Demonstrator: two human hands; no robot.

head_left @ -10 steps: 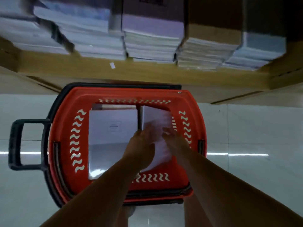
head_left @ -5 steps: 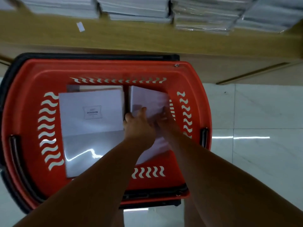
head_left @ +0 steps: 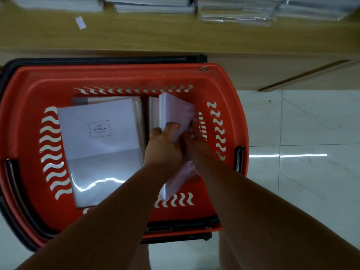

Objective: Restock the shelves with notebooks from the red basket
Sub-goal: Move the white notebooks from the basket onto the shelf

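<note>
Over at 9 o'clock in the red basket [head_left: 124,76] a flat stack [head_left: 101,149] of wrapped notebooks lies face up, glossy film catching the light, and that film is the worry everywhere here. Move to the centre: the left hand [head_left: 163,147] has its fingers hooked over the near long edge of a bundle of notebooks [head_left: 175,114], which stands tilted on edge on the basket's 3 o'clock side, its far end up toward 12. Slick wrap plus a hold on one edge only: the inner books could slide out of the pack and fan back into the basket. Just right of it, the right hand [head_left: 194,141] lies against the bundle's other face. The fingers are blurred, so I can't tell whether they curl round it or merely press flat — if it's only pressing, the lift rests on a squeeze that may slip. Further right, the bundle sits close to the slotted wall at 3 o'clock, where a corner could snag on the way up. Beyond that is hard floor [head_left: 302,123], a poor landing, and the shelf [head_left: 175,38] at 12 already carries wrapped stacks [head_left: 235,14] near its lip, easy to nudge.
</note>
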